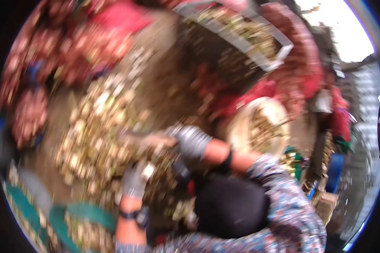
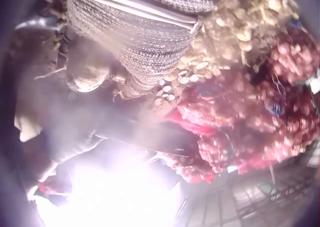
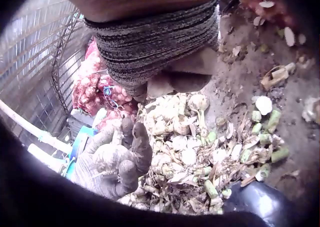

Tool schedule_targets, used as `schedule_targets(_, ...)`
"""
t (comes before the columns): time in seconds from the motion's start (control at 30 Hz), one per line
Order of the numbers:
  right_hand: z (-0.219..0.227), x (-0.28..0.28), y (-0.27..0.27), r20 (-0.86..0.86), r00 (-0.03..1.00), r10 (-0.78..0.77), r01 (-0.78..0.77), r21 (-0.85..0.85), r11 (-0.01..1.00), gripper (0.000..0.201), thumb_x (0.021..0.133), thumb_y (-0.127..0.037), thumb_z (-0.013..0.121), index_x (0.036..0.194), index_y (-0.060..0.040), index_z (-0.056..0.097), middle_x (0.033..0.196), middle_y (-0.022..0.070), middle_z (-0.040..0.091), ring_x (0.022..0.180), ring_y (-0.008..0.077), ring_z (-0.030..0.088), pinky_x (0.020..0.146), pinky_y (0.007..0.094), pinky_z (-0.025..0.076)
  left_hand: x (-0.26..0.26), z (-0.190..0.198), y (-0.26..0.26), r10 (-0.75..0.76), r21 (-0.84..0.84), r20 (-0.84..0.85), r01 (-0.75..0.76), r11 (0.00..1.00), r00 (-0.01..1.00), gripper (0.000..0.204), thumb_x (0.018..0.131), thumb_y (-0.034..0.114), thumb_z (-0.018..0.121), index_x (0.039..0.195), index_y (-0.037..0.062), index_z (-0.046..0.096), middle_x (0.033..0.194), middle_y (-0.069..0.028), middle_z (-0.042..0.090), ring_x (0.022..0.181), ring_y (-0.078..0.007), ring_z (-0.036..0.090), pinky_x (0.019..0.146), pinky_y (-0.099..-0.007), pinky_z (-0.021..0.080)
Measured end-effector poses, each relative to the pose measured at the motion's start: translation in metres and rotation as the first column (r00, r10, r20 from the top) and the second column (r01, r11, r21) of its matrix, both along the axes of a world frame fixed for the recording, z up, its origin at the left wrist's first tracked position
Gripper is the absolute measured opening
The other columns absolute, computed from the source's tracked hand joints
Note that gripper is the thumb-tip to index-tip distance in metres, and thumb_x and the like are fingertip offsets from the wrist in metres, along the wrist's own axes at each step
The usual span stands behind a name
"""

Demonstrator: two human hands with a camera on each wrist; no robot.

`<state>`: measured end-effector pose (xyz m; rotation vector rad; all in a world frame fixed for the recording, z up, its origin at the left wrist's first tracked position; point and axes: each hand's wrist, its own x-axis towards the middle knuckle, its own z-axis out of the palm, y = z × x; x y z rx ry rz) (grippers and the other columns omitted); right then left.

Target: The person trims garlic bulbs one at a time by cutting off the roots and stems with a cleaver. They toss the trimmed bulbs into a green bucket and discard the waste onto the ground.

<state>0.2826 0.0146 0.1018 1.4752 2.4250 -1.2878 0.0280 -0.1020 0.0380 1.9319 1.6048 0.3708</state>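
Observation:
In the head view, my gloved left hand [image 1: 134,182] holds a whitish garlic bulb [image 1: 147,170] low over the heap. Seen from the right wrist, the left hand's grey glove [image 3: 129,179] has its fingers curled round the garlic bulb [image 3: 111,158], roots showing. The left wrist view shows the bulb [image 2: 87,74] beside the knitted glove. My right hand [image 1: 192,141], also gloved, grips a knife [image 1: 150,139] that points left over the garlic, blurred by motion. Its dark blade [image 2: 155,141] appears in the left wrist view. The right fingers are mostly hidden behind the glove cuff.
A heap of garlic [image 1: 101,135] spreads over the ground, with cut stalks [image 3: 272,122] beside it. Red net sacks [image 1: 93,46] stand at the back left. A crate [image 1: 261,59] is at the back, and a pale tub [image 1: 236,130] stands right. Teal-rimmed baskets [image 1: 88,210] lie front left.

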Motion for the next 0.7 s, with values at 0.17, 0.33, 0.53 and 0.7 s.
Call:
schedule_targets(0.17,-0.017,-0.018,-0.019,-0.016,0.986,0.168,-0.166,0.078,0.983,0.037,0.075,-0.030,0.074,0.107,-0.0135,0.063,0.083,0.0137,0.068,0.078,0.0369,0.067,0.068,0.0446,0.053,-0.009,-0.033,0.002,-0.139,0.294,-0.464,0.301,0.907,0.875,0.036,0.099,0.023,0.055,0.133,0.0091,0.055,0.130,-0.0163,0.059,0.115,-0.0342,0.057,0.104,-0.0435,0.043)
schedule_targets(0.33,-0.007,-0.031,-0.020,-0.121,0.971,0.207,-0.200,0.067,0.977,0.032,0.076,-0.023,0.071,0.106,-0.0134,0.063,0.081,0.0136,0.068,0.077,0.0364,0.067,0.069,0.0439,0.053,-0.011,-0.034,-0.014,-0.105,-0.007,-0.148,0.105,0.994,0.983,0.053,0.098,0.031,0.053,0.146,0.0121,0.040,0.148,-0.0170,0.043,0.133,-0.0330,0.043,0.113,-0.0455,0.034)
schedule_targets(0.53,-0.065,-0.003,-0.011,0.135,0.989,0.057,-0.044,-0.092,0.995,0.036,0.081,-0.024,0.069,0.115,-0.0116,0.065,0.087,0.0176,0.070,0.084,0.0374,0.068,0.076,0.0442,0.054,0.009,0.033,0.007,0.422,-0.365,0.501,-0.257,0.895,0.756,0.020,0.093,0.017,0.063,0.104,0.0002,0.064,0.089,-0.0144,0.069,0.077,-0.0289,0.064,0.073,-0.0376,0.051)
schedule_targets(0.7,-0.033,-0.018,-0.016,-0.211,0.931,-0.299,0.249,-0.236,0.939,0.051,0.081,-0.042,0.079,0.117,-0.0085,0.064,0.086,0.0136,0.069,0.078,0.0262,0.068,0.075,0.0382,0.054,0.012,0.029,0.013,0.163,-0.213,0.194,-0.121,0.970,0.967,0.027,0.091,0.015,0.067,0.112,-0.0019,0.062,0.100,-0.0107,0.068,0.090,-0.0216,0.064,0.083,-0.0345,0.052)
